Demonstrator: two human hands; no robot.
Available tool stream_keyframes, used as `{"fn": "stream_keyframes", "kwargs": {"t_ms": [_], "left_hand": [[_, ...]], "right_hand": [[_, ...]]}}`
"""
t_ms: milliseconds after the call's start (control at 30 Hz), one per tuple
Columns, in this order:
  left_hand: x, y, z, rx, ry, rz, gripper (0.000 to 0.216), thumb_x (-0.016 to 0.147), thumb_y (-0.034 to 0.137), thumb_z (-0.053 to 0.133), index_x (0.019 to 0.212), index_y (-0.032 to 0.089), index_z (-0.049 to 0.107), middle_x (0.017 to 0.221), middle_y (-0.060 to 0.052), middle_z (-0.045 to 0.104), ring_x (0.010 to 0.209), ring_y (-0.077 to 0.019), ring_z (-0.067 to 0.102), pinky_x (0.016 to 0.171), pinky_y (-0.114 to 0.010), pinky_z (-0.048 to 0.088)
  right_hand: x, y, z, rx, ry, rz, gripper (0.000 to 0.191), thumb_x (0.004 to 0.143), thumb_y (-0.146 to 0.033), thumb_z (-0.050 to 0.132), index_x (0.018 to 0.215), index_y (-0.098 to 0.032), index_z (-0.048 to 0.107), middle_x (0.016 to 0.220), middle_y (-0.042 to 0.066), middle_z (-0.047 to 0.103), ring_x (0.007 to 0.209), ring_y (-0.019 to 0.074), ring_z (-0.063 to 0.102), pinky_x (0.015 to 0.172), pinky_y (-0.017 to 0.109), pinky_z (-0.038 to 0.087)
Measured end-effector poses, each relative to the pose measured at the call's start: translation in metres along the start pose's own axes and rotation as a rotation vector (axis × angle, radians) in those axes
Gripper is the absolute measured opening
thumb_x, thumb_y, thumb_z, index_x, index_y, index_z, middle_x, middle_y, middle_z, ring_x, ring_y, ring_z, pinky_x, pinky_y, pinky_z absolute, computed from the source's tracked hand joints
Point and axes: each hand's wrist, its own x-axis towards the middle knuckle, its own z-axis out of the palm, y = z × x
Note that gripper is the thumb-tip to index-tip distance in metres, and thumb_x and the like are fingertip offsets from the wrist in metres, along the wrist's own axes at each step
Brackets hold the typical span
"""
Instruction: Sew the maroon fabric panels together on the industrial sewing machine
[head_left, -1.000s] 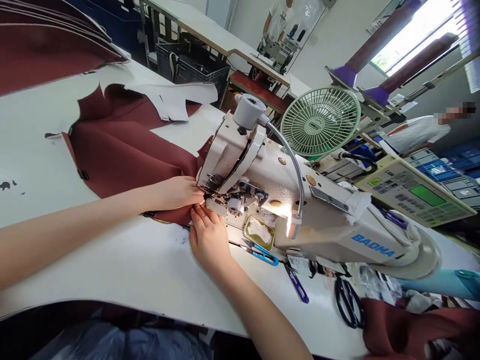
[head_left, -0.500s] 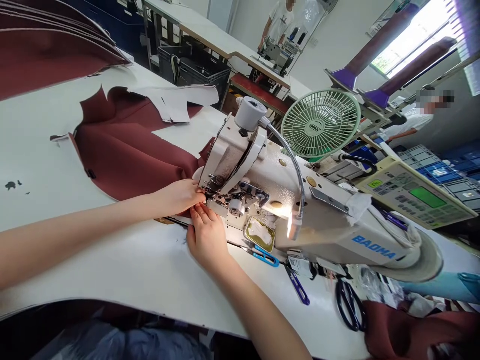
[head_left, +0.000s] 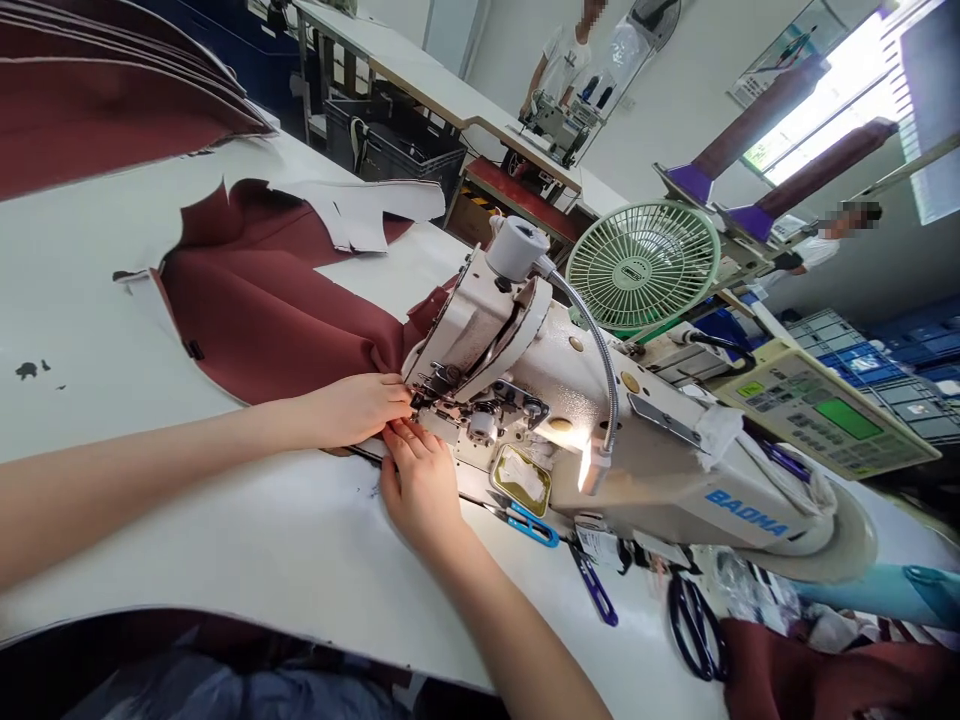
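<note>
At the needle area of a white sewing machine (head_left: 517,330), a piece of maroon leather-like fabric (head_left: 277,320) lies spread to the left and runs in under the machine head. My left hand (head_left: 367,408) is closed on the fabric's near edge, its fingertips close to the presser foot and partly hidden. Just nearer to me, my right hand (head_left: 421,480) lies flat with its fingers stretched toward the same spot and its thumb apart. The fingertips of both hands almost meet. A black tab shows on the fabric's curved left edge.
Right of my hands lie a small tray (head_left: 521,480), blue thread snips (head_left: 532,524), purple snips (head_left: 594,590) and dark-handled scissors (head_left: 696,628). Stacked maroon panels (head_left: 112,120) are at the upper left. A green fan (head_left: 641,268) and control panel (head_left: 832,410) stand behind; two people are farther off.
The whole view has shifted slightly, with the machine lower and a little to the right. My left hand's fingers look straighter at the needle area. Both hands remain by the fabric.
</note>
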Motion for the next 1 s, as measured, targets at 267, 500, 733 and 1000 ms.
{"fn": "stream_keyframes", "kwargs": {"t_ms": [267, 500, 733, 1000], "left_hand": [[0.001, -0.01, 0.004, -0.087, 0.042, -0.071, 0.011, 0.086, 0.006, 0.057, 0.087, 0.015, 0.063, 0.089, -0.004, 0.066, 0.089, -0.0203, 0.055, 0.08, -0.031, 0.041], [0.0, -0.012, 0.003, -0.071, 0.111, -0.039, 0.012, 0.085, 0.004, 0.056, 0.083, 0.015, 0.061, 0.084, -0.004, 0.065, 0.085, -0.0203, 0.055, 0.076, -0.032, 0.042], [0.0, -0.011, 0.006, -0.083, 0.16, -0.033, 0.012, 0.083, 0.005, 0.058, 0.083, 0.016, 0.062, 0.085, -0.005, 0.066, 0.086, -0.0208, 0.056, 0.077, -0.032, 0.043], [0.0, -0.012, 0.006, -0.129, 0.125, -0.065, 0.014, 0.08, 0.005, 0.061, 0.087, 0.017, 0.066, 0.089, -0.004, 0.067, 0.089, -0.0208, 0.056, 0.08, -0.033, 0.043]], "right_hand": [[0.002, -0.003, -0.001, -0.024, -0.046, 0.043, 0.044, 0.095, -0.022, 0.047, 0.137, -0.014, 0.054, 0.145, 0.008, 0.053, 0.133, 0.0234, 0.048, 0.103, 0.041, 0.041], [0.004, -0.003, -0.001, -0.038, -0.051, 0.04, 0.044, 0.095, -0.021, 0.047, 0.138, -0.014, 0.055, 0.145, 0.011, 0.053, 0.132, 0.0254, 0.049, 0.103, 0.043, 0.042], [0.001, -0.005, -0.001, -0.031, -0.003, 0.014, 0.042, 0.093, -0.017, 0.047, 0.134, -0.015, 0.058, 0.14, 0.011, 0.057, 0.131, 0.0248, 0.051, 0.102, 0.042, 0.044], [0.0, -0.001, -0.002, -0.028, 0.019, -0.031, 0.041, 0.093, -0.014, 0.046, 0.132, -0.013, 0.059, 0.138, 0.012, 0.059, 0.128, 0.0256, 0.054, 0.098, 0.042, 0.047]]}}
